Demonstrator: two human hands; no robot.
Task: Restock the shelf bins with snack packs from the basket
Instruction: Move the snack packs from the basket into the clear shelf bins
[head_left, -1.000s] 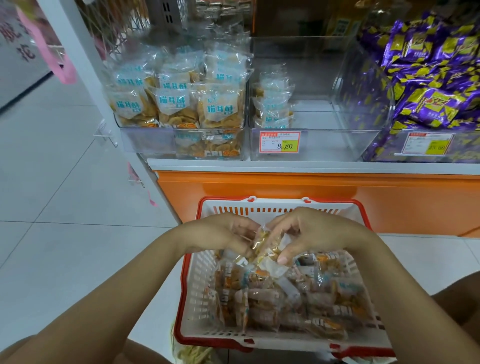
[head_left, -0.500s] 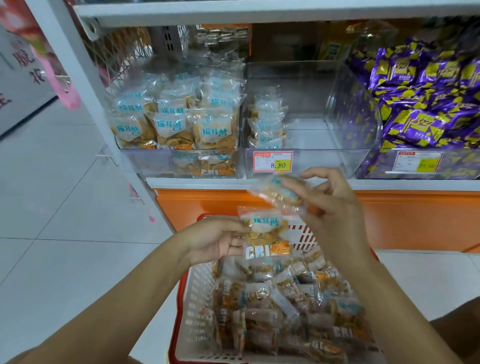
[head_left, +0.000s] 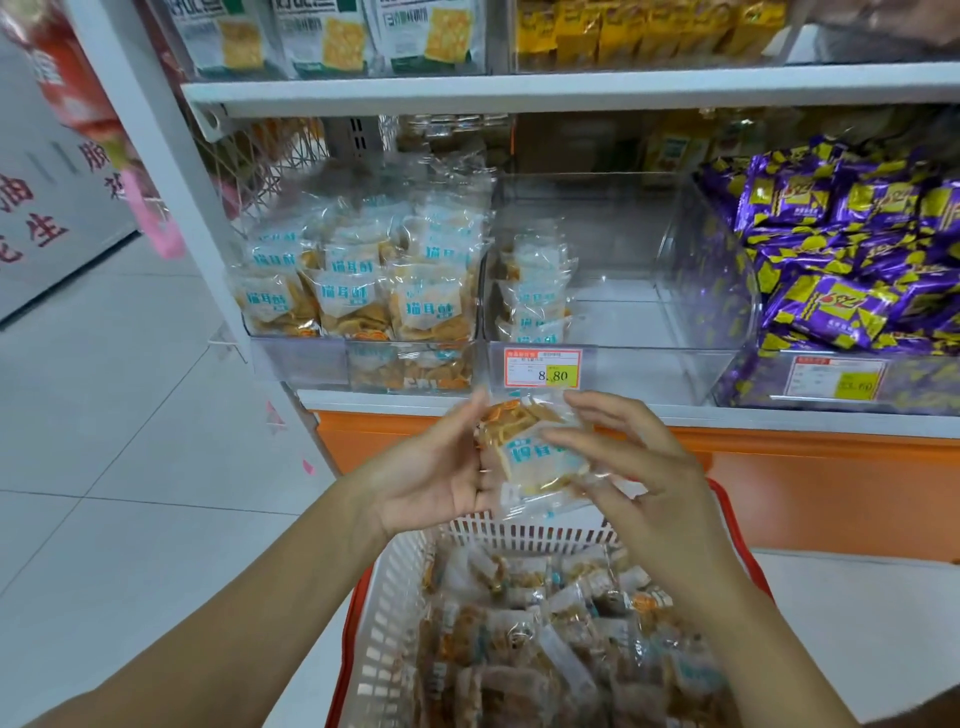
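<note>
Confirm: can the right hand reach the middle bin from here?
Probably yes. The right hand, pinching the snack pack, is just in front of and below the middle bin, whose right side is bare; nothing stands between.

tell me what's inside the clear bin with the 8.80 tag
The clear bin holds a short row of snack packs against its left wall; the rest of its floor shows bare. The price tag hides the front pack's base.

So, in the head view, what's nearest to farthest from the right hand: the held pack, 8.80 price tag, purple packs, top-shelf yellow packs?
1. Held pack, touching the right hand.
2. Price tag, just above, on the middle bin front.
3. Purple packs, in the right bin.
4. Yellow packs, on the top shelf.
</note>
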